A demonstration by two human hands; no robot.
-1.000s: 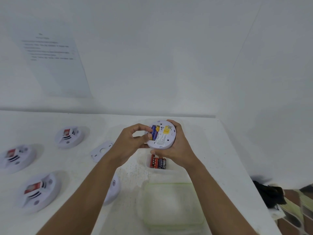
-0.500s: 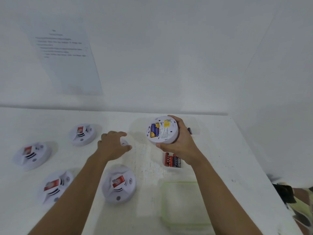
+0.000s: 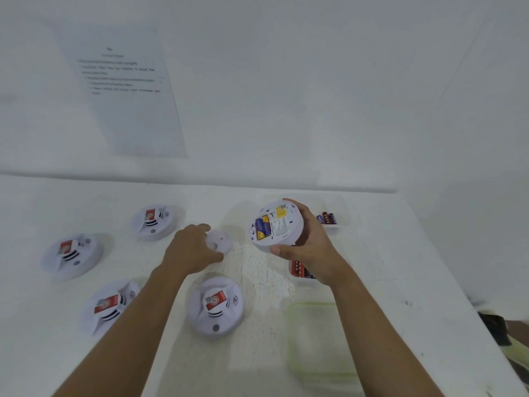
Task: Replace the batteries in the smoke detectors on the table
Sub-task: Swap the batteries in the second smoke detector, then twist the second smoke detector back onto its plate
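The right hand (image 3: 309, 247) grasps the opened smoke detector (image 3: 276, 227) above the table (image 3: 372, 267), batteries (image 3: 262, 227) showing. The left hand (image 3: 191, 250) is at the round cover (image 3: 221, 242) further left; whether its fingers pinch it is unclear. 4 closed detectors (image 3: 216, 306) lie left.

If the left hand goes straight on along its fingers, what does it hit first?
The white round cover plate, lying flat right at the left hand's fingertips. Whether they touch it yet is unclear from this one view.
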